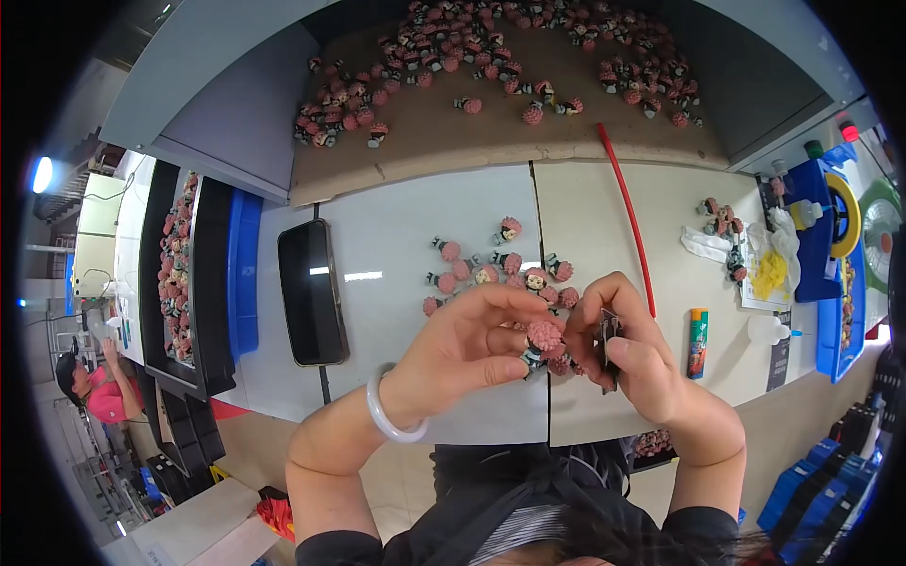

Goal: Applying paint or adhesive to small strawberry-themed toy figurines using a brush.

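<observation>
Over the worktable, my left hand (451,347) is closed round a small figurine (545,336) with bumpy pink hair and a dark green and white body. The figurine's head points up between thumb and fingers. Close beside it, my right hand (642,351) pinches a thin, dark, metallic-looking tool (607,347); its exact kind is hard to make out, as the fingers cover part of it. Just beyond my hands lies a loose group of similar figurines (506,261), some on their sides. A few more show partly hidden beneath my fingers.
A phone (311,292) lies at left, beside a blue bin (245,274) and a black tray (193,283) of figurines. A red strip (626,212), a green-orange tube (697,342) and a squeeze bottle (768,330) lie right. Many figurines (444,38) fill the shelf; a person (99,387) works far left.
</observation>
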Demonstrator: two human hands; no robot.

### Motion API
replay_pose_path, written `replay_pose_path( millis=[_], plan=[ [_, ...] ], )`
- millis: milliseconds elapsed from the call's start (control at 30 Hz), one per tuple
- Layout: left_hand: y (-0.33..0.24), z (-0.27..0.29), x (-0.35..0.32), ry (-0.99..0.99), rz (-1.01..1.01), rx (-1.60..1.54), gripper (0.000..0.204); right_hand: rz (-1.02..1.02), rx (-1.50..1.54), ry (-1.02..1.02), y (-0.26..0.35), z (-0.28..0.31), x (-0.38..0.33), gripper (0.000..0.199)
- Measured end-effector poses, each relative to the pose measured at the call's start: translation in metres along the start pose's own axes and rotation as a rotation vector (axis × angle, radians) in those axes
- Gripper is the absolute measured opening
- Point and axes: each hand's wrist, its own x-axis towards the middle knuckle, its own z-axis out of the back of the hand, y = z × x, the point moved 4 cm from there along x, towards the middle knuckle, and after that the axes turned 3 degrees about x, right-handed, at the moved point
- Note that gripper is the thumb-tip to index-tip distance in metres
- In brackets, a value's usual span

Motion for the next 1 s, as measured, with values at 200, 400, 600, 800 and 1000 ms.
replay_pose_path(
  millis=[200, 400, 600, 800, 1000],
  plan=[
    [0.003, 0.002, 0.001, 0.044, 0.033, -0.006, 0.040, 0.006, -0.046, 0.009, 0.002, 0.000, 0.000, 0.022],
    [0.001, 0.001, 0.000, 0.099, 0.049, -0.021, 0.039, 0.068, -0.122, 0.037, 0.006, -0.003, -0.001, 0.014],
    [0.001, 0.001, 0.000, -0.005, 0.104, -0.038, 0.042, 0.159, -0.259, -0.031, 0.010, -0.002, 0.000, 0.015],
    [0.001, 0.004, -0.002, -0.029, 0.138, -0.052, 0.043, 0.268, -1.079, -0.498, 0.037, 0.037, 0.004, 0.021],
    [0.006, 0.002, 0.003, -0.048, 0.035, 0.071, 0.042, -0.099, -1.389, -0.526, 0.019, 0.072, 0.008, 0.025]
  ],
)
